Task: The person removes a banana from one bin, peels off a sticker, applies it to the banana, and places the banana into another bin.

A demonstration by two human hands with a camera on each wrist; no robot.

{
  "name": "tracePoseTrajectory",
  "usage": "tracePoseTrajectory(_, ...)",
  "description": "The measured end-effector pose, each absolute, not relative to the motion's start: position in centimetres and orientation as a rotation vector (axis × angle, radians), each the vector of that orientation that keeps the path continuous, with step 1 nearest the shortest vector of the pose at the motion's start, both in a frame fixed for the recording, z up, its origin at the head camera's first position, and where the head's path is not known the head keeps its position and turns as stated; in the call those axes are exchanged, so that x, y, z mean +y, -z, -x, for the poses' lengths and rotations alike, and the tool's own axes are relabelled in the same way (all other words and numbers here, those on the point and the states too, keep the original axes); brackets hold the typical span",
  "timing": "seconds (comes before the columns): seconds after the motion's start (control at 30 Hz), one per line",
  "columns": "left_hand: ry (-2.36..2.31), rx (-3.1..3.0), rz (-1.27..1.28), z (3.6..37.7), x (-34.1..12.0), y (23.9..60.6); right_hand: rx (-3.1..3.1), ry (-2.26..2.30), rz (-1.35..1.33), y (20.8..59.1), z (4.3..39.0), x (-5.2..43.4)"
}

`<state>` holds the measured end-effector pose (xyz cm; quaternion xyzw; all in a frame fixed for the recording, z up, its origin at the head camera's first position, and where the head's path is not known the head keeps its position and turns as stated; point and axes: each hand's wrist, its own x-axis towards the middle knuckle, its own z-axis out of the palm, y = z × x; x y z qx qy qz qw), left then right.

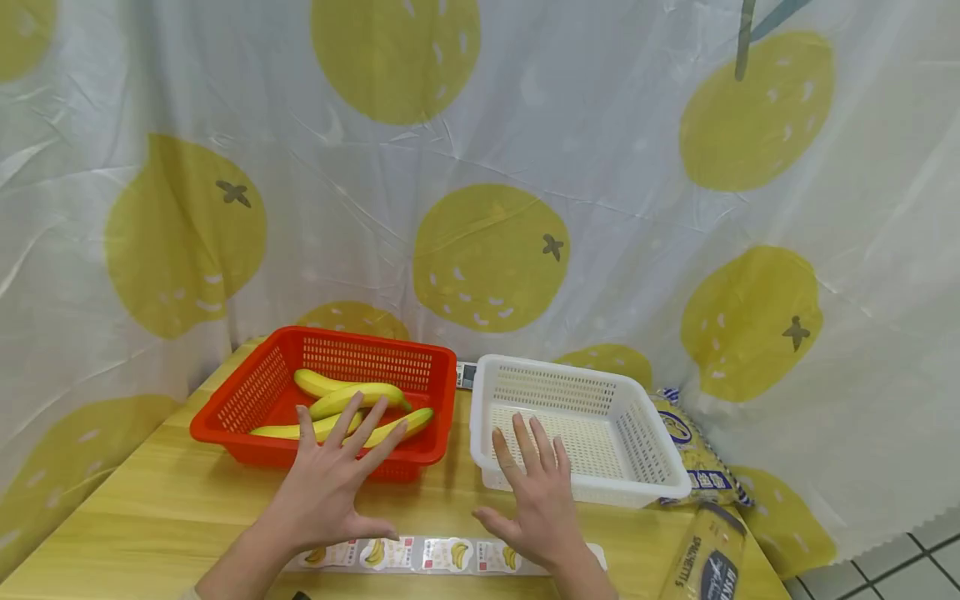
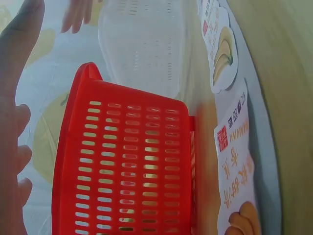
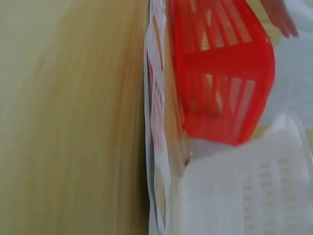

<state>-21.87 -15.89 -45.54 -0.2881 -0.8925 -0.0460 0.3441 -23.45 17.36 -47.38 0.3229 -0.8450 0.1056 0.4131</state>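
red basket (image 1: 258, 392) holding bananas (image 1: 352, 398), white basket (image 1: 660, 454) bare inside

Your head view looks forward and down from above the near edge of the tabletop (image 1: 150, 508), facing the curtain (image 1: 480, 167), and takes in both baskets at middle range. Your left wrist view sits low and rolled sideways, very near the red basket (image 2: 132, 166), with the white basket (image 2: 142, 44) beyond it. Your right wrist view, blurred and also rolled, lies close along the tabletop. All three views share the red basket, the white basket and the label strip (image 1: 420, 554).
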Motion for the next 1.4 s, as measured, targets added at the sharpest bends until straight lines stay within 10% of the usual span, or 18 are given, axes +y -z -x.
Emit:
tracePoseTrajectory(0.77, 0.571, -2.526, 0.313, 25.4, -20.7, 43.4, -2.063, -0.389, -0.928, 46.7, 25.2, 8.9)
tracePoseTrajectory(1.4, 0.682, -3.207, 0.446, 34.3, -26.0, 38.5, -2.068, -0.437, -0.934, 46.5, 25.6, 8.5)
